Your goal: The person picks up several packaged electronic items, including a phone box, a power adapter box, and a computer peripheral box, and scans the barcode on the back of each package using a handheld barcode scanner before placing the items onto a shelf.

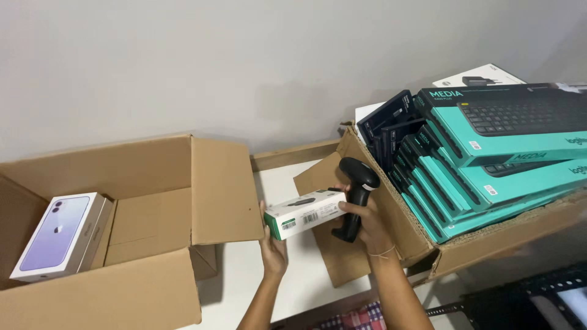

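The left hand [273, 247] has its fingers closed around the near end of a small white-and-green product box [307, 213], holding it level above the white table [278, 183]. The right hand [367, 223] is clenched on the grip of a black handheld barcode scanner [357, 194], whose head sits at about 1 o'clock from the box and just beside its far end. The box's barcode label faces the camera, so the step in hand looks like scanning this item; the next move would call for turning the scanner's window onto that label. At 9 o'clock an open cardboard carton [153, 201] holds a white phone box [58, 235]. At 3 o'clock a second carton [428, 250] is packed with teal keyboard boxes [489, 153].
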